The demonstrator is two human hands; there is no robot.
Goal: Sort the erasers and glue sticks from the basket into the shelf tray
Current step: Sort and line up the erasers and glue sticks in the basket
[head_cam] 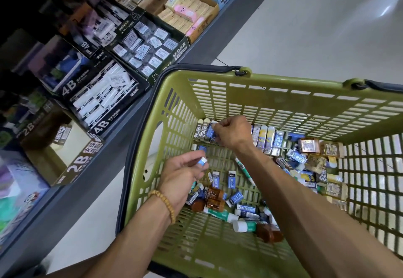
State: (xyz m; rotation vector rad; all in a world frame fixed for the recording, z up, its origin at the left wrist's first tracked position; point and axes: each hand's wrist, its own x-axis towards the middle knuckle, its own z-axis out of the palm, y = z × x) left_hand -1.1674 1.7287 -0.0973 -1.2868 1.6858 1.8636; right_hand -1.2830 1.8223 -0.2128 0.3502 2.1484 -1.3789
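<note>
A green plastic basket (272, 94) on the floor holds several erasers in blue, black and tan sleeves, plus green-and-white glue sticks (220, 213) and brown bottles. My left hand (181, 177) hovers inside the basket's left side and pinches a small blue-sleeved eraser (201, 161) at its fingertips. My right hand (232, 132) reaches to the far wall of the basket and pinches another blue eraser (209, 132) beside a standing row of 2B erasers (201, 131). To the left, the 2B shelf tray (74, 166) holds a few erasers.
The grey shelf (122, 129) at the left carries black 4B eraser boxes (102, 101), a box of small wrapped erasers (148, 46) and brown boxes with pink and yellow erasers (187, 14). The pale tiled floor (316, 27) spreads to the right.
</note>
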